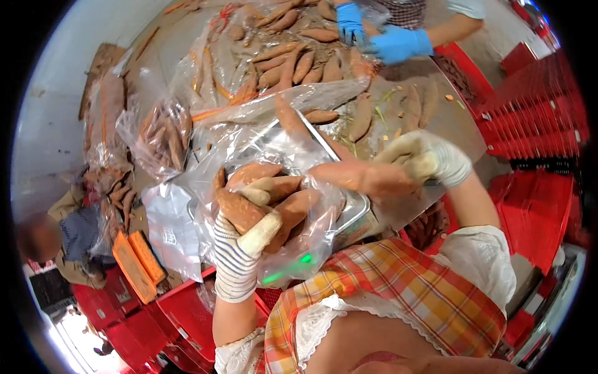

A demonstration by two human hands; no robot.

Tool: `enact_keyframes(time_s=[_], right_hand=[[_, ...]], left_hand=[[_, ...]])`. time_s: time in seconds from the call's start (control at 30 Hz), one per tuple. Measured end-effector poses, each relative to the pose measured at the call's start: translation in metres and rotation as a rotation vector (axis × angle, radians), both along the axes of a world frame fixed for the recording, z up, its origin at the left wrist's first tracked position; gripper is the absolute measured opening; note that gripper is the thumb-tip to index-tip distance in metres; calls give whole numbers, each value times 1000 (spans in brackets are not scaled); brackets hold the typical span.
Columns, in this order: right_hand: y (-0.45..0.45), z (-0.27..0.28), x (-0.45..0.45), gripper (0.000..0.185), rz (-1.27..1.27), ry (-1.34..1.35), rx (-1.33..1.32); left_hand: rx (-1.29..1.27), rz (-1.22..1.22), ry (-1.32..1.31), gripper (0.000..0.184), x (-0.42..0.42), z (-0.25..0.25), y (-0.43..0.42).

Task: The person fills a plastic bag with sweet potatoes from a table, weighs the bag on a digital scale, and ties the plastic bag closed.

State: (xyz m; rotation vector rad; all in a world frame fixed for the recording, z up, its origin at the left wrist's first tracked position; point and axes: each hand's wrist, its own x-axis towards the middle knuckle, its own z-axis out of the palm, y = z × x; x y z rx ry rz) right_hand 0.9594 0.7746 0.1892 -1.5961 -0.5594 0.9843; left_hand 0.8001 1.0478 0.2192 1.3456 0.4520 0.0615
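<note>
My left hand (243, 243), in a striped white glove, is closed around a sweet potato (240, 209) inside an open clear plastic bag (289, 265). Several more sweet potatoes (296, 209) lie in that bag, which rests over a metal tray (358, 209). My right hand (427, 159), in a white glove, grips the right end of a large, blurred sweet potato (364, 176) just right of the bag. Below the bag, green lit digits show through the plastic.
Loose sweet potatoes (305, 65) cover the table's far side, near a person's blue-gloved hands (398, 45). A filled bag (165, 140) stands left, beside flat plastic bags (171, 224) and an orange tray (134, 268). Red crates (529, 212) stand right. Another person (81, 234) is at left.
</note>
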Motion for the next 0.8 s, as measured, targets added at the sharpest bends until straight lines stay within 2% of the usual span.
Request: enact_keyframes(time_s=[0.07,0.13,0.2,0.23,0.27,0.3,0.33,0.43,0.5,0.53,0.57,0.6,0.67,0.73,0.8], right_hand=[[-55,-1,4,42,-46,36,-42],[-118,-21,9,40,-16,24,-320],[-144,-5,0,39,83,-14,-702],[-155,-7,-4,40,144,6,-874],[-168,-12,-11,40,198,31,-1047],[-171,-22,-17,42,338,-180,-1151],[-170,-27,-19,42,334,-178,-1150],[-117,-24,-14,42,208,-285,-1085],[-66,-32,-2,39,65,-520,-664],[-34,-38,7,29,38,-628,-535],[-6,-49,18,31,-1,-617,-408],[21,-64,31,35,36,-795,-335],[83,-58,47,45,-64,-723,-187],[128,-50,56,59,-98,-741,-305],[151,-52,66,68,40,-818,-327]], left_hand=[[-33,39,-53,35,1,0,-2],[-31,50,-48,36,-1,0,3],[-219,48,-25,49,-5,0,12],[-208,33,-10,65,-7,-2,14],[-211,19,-10,65,-9,-6,19],[-212,61,-24,69,-11,-11,23],[-211,106,-37,74,-13,-12,25],[-188,116,-23,68,-16,-7,28],[-175,128,-18,64,-19,-4,29],[-141,140,-12,55,-20,-5,29],[-106,151,-8,47,-21,-5,29],[-98,150,-15,47,-22,-6,30],[-218,149,-36,40,-24,-7,32],[-218,161,-38,42,-24,-5,28],[-224,177,-42,43,-25,-7,28]])
